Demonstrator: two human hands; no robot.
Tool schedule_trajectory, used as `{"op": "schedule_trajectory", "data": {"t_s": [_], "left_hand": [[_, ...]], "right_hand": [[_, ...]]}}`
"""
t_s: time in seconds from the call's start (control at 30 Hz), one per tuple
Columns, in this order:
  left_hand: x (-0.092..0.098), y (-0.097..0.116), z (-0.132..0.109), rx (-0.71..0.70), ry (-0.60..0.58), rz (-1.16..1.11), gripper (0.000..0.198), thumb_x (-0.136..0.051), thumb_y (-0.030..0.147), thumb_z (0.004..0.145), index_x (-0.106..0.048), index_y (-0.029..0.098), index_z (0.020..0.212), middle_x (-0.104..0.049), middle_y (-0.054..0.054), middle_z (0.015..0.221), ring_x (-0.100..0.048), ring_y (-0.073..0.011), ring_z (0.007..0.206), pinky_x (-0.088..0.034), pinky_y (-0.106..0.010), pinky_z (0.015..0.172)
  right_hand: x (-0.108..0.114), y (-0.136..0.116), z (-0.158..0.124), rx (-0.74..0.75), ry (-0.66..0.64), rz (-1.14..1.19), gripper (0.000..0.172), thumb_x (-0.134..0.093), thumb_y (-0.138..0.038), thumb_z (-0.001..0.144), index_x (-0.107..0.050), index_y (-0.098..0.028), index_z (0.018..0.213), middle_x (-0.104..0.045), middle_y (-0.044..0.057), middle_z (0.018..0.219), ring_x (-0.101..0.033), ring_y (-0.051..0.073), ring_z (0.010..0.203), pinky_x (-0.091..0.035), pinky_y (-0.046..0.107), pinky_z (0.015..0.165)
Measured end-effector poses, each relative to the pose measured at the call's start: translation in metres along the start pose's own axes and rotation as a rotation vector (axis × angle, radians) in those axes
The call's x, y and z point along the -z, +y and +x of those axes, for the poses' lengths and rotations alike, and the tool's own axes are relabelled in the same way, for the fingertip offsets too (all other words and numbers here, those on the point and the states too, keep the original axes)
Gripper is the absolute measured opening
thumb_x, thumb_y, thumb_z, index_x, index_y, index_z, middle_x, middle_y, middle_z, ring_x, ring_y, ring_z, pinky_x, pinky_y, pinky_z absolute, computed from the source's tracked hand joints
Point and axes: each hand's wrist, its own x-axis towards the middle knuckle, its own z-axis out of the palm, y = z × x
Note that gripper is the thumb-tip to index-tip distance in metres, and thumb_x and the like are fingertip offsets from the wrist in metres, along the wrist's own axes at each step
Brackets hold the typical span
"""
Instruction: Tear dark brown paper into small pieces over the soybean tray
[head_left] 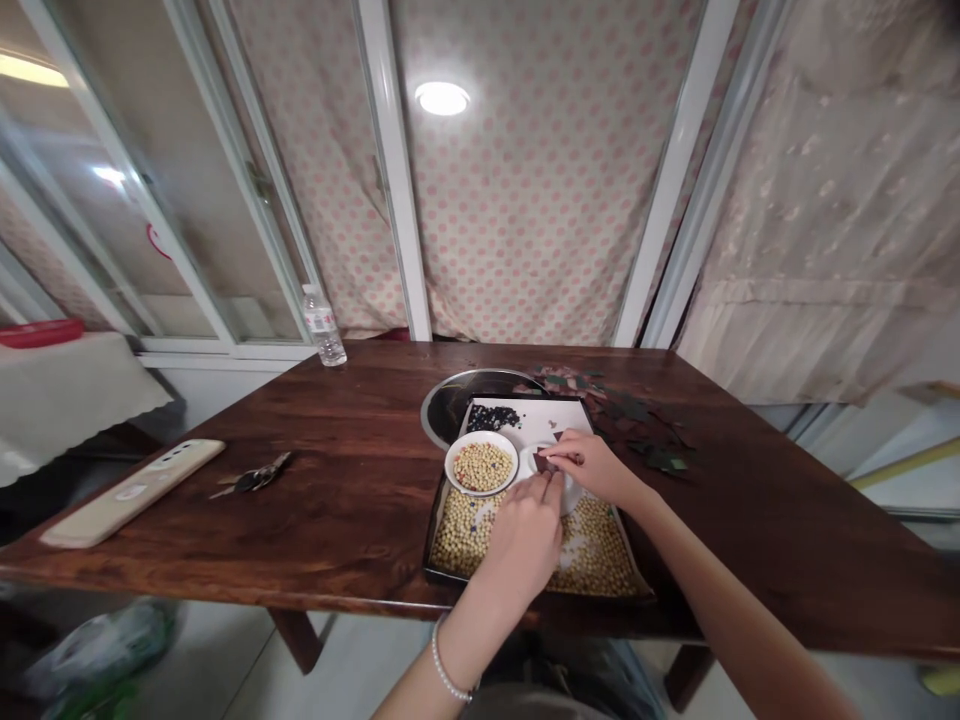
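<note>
My right hand [591, 466] is closed in a pinch on a small, flat, dark reddish-brown piece [541, 459]. Just below, my left hand [527, 525] has its fingers bent together over the second white bowl [571, 496]; its fingertips are hidden, so what they hold is unclear. Both hands are above a shallow black-rimmed tray [587, 415] with a white lining. To their left stands a white bowl [449, 468] of yellowish beans or beads [480, 468]. More of these [461, 535] cover the tray's near half. Small black pieces [493, 417] lie at its far left.
Loose dark green and reddish flat pieces [634, 408] are scattered right of the tray. A round dark plate-like inset [442, 405] lies behind it. Keys [253, 477], a pale long case-like object [135, 492] and a water bottle [324, 328] are on the wooden table [337, 530].
</note>
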Motion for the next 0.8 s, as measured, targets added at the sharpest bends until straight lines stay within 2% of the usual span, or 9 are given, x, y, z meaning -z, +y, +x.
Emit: {"op": "schedule_trajectory", "data": {"t_s": [0.13, 0.53, 0.8], "left_hand": [[-0.007, 0.003, 0.000, 0.023, -0.003, 0.027, 0.041, -0.042, 0.006, 0.081, -0.051, 0.007, 0.121, -0.055, -0.016, 0.124, -0.054, -0.0246, 0.112, -0.042, -0.040, 0.098], [-0.016, 0.012, 0.002, 0.052, -0.002, 0.092, 0.039, -0.043, 0.008, 0.081, -0.051, 0.002, 0.119, -0.053, -0.022, 0.124, -0.053, -0.0280, 0.114, -0.044, -0.042, 0.097], [-0.017, 0.013, 0.002, 0.049, 0.014, 0.085, 0.041, -0.042, 0.005, 0.079, -0.050, 0.003, 0.120, -0.054, -0.022, 0.123, -0.054, -0.0289, 0.113, -0.045, -0.044, 0.094]], "right_hand": [[0.001, 0.008, -0.003, -0.019, 0.012, 0.008, 0.023, -0.053, -0.021, 0.084, -0.071, -0.019, 0.097, -0.058, 0.004, 0.078, -0.053, 0.014, 0.070, -0.042, 0.027, 0.066], [0.002, 0.008, -0.006, -0.072, 0.006, 0.067, 0.023, -0.054, -0.022, 0.082, -0.071, -0.018, 0.098, -0.057, 0.002, 0.074, -0.053, 0.012, 0.065, -0.041, 0.024, 0.061], [0.002, 0.007, -0.005, -0.148, 0.134, 0.129, 0.012, -0.061, -0.024, 0.076, -0.069, -0.017, 0.080, -0.063, 0.002, 0.073, -0.054, 0.013, 0.064, -0.042, 0.024, 0.060]]}}
